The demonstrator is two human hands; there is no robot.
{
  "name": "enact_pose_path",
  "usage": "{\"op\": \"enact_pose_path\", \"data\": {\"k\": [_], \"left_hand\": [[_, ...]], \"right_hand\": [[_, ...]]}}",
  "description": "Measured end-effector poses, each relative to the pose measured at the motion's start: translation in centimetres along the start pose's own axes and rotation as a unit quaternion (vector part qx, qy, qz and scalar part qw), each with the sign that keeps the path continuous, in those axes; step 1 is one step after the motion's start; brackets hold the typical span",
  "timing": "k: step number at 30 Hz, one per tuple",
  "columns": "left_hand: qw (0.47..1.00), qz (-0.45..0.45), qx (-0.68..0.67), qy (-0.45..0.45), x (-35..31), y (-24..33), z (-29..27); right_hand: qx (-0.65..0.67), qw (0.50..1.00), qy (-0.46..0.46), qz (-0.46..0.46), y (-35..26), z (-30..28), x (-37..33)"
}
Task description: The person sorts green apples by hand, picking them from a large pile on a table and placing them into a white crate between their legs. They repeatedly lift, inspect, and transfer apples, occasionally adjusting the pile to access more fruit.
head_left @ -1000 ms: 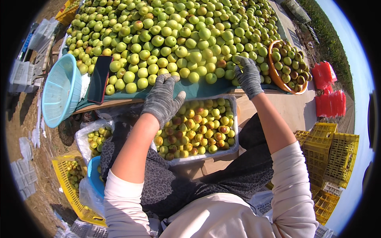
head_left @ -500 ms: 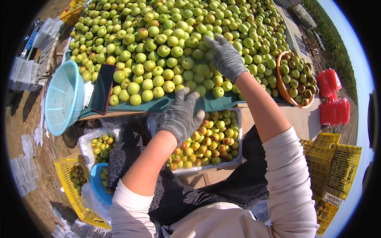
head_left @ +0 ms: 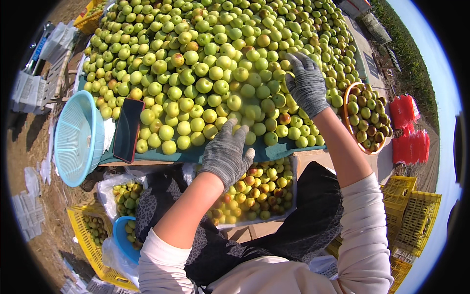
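A broad heap of round green fruits (head_left: pixel 205 85), which look like jujubes, covers the table in front of me; a few have brown-red patches. At its near edge, my left hand (head_left: pixel 225 154) in a grey knit glove is open, fingers spread, fingertips touching the closest fruits. My right hand (head_left: pixel 307 84), gloved alike, reaches farther over the right part of the heap. Its fingers are apart and bent over the fruits; no fruit shows in its grasp. Below the table edge, a lined crate (head_left: pixel 295 188) holds yellower, red-blotched fruits, partly hidden by my left hand.
Left of the heap are a phone (head_left: pixel 129 130) and a light-blue plastic basket (head_left: pixel 78 137). An orange basket (head_left: pixel 348 105) of browner fruits stands at right. Yellow crates (head_left: pixel 416 220), red net bags (head_left: pixel 410 147) and a blue bowl (head_left: pixel 120 240) lie around my legs and beyond.
My right hand has moved right and a little nearer across the heap. The left hand stays at the near edge. The whole view has shifted slightly, the table edge now lower.
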State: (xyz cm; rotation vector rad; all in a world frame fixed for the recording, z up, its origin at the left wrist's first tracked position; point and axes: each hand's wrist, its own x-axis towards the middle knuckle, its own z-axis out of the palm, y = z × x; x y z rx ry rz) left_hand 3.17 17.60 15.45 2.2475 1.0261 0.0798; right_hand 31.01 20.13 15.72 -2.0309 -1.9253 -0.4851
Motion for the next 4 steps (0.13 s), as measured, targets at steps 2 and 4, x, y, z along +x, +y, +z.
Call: {"op": "enact_pose_path", "data": {"k": [2, 4], "left_hand": [[1.000, -0.012, 0.002, -0.006, 0.5, 0.0, 0.1], [1.000, -0.017, -0.001, -0.014, 1.1, -0.2, 0.2]], "right_hand": [[0.080, 0.982, -0.116, -0.127, -3.0, 0.5, -1.2], [0.079, 0.972, -0.170, -0.140, -4.8, 0.4, -1.1]]}}
